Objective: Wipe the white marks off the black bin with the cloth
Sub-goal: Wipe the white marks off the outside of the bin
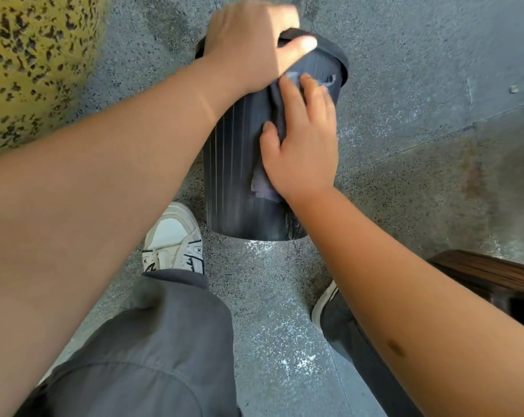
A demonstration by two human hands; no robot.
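While standing on the speckled floor (405, 85) between the feet, black bin (233, 164) tipped away from the body, long axis running up the view from base to rim. Left hand (245, 46) curled over the far rim, thumb down the outside, gripping and steadying. Right hand (303, 139) nearer the marks, fingers fairly straight, pressing the pale cloth (263, 185) flat against the ribbed side wall. White marks (330, 81) just beyond the right fingertips, toward the rim; likely next stroke along that axis, upward and slightly right.
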